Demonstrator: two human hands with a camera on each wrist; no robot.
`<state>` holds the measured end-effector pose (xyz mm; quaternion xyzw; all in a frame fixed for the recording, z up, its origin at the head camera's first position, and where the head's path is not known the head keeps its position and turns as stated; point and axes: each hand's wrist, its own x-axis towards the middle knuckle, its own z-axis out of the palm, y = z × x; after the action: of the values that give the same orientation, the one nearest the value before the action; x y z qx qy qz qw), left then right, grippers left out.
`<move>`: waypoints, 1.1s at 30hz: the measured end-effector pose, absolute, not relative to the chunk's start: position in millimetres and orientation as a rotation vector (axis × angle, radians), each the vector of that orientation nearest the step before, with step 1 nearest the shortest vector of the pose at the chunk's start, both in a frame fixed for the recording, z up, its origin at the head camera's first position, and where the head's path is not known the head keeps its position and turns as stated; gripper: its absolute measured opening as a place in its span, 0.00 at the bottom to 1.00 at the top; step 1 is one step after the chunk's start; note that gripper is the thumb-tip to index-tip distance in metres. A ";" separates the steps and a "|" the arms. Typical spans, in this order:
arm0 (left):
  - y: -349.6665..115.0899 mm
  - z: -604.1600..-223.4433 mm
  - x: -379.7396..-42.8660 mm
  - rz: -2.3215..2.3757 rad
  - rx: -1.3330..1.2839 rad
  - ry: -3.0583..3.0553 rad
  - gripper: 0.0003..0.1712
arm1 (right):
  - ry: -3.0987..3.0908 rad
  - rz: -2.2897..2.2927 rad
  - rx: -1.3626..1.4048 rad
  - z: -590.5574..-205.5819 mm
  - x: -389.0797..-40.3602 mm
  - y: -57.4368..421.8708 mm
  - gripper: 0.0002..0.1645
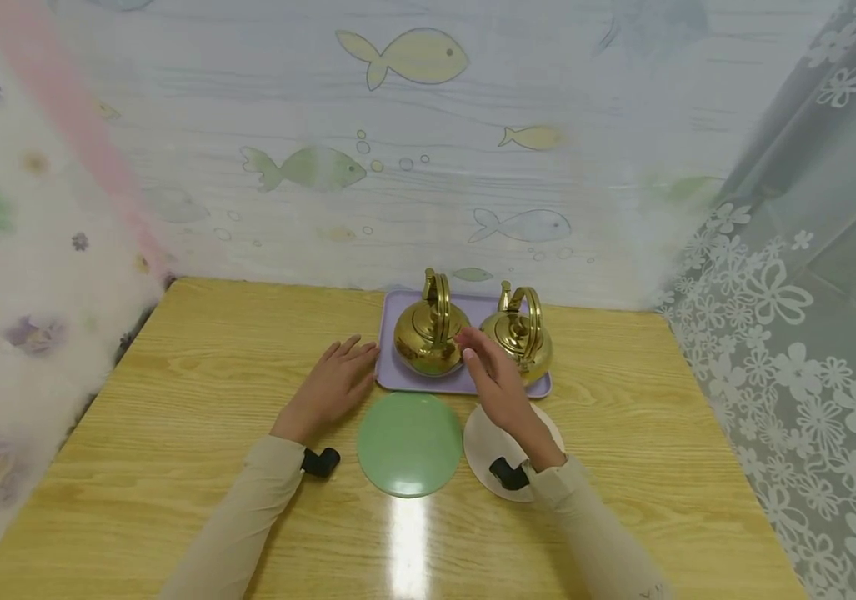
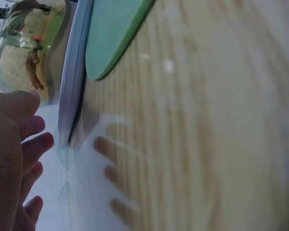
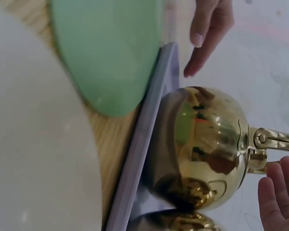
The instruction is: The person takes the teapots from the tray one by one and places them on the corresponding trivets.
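Two shiny brass teapots, a left one (image 1: 420, 354) and a right one (image 1: 543, 360), stand side by side on a lilac tray (image 1: 387, 371), their arched handles upright. My left hand (image 1: 328, 385) hovers beside the tray's left edge, fingers spread and holding nothing. In the head view my right hand (image 1: 501, 387) reaches across the tray's front and overlaps the right teapot. Its fingers are loosely bent, grasping nothing. The right wrist view has these fingers (image 3: 274, 192) close to the handle (image 3: 279, 139) of the left teapot.
A round green mat (image 1: 408, 446) lies in front of the tray, and a round white mat (image 1: 482, 454) sits right of it, partly under my right forearm. The wooden table (image 1: 210, 375) meets a fish-patterned curtain (image 1: 285, 225) at the back. A lace curtain (image 1: 788, 358) hangs at the right.
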<state>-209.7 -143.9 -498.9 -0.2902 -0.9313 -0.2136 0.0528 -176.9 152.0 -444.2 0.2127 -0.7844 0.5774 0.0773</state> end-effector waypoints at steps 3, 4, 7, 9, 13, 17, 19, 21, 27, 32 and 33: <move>-142.4 -499.1 -210.7 -0.661 -0.888 -2.818 0.29 | -2.291 1.821 0.574 -443.0 -183.1 145.8 0.26; -142.2 -499.3 -211.4 -0.658 -0.889 -2.816 0.28 | -2.267 1.841 0.555 -442.4 -185.4 143.4 0.26; -141.2 -500.7 -213.4 -0.651 -0.894 -2.816 0.28 | -2.202 1.876 0.500 -440.4 -191.9 136.6 0.26; -140.3 -501.5 -214.1 -0.649 -0.894 -2.821 0.28 | -2.168 1.890 0.473 -439.1 -195.6 132.5 0.26; -138.8 -502.7 -214.6 -0.670 -0.885 -2.833 0.28 | -2.118 1.918 0.454 -437.7 -201.3 125.9 0.25; -137.7 -503.3 -215.2 -0.693 -0.875 -2.843 0.28 | -2.084 1.959 0.435 -436.4 -205.0 120.4 0.24; -137.3 -503.7 -215.9 -0.696 -0.875 -2.841 0.28 | -2.075 1.977 0.427 -435.1 -206.2 117.8 0.24; -136.9 -504.0 -216.7 -0.695 -0.875 -2.839 0.28 | -2.075 1.993 0.419 -433.5 -207.2 116.0 0.25; -137.2 -505.2 -220.1 -0.694 -0.862 -2.860 0.28 | -2.130 1.987 0.371 -428.9 -211.2 111.4 0.26; -138.3 -507.3 -223.7 -0.695 -0.859 -2.865 0.29 | -2.095 2.049 0.411 -427.1 -217.9 107.6 0.27; -138.4 -507.4 -224.1 -0.701 -0.859 -2.864 0.29 | -2.082 2.065 0.425 -427.0 -219.4 107.1 0.27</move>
<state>-224.1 -138.4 -507.4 -0.2796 -0.9320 -0.2280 0.0353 -219.4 107.1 -427.0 0.1429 -0.6998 0.6942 0.0890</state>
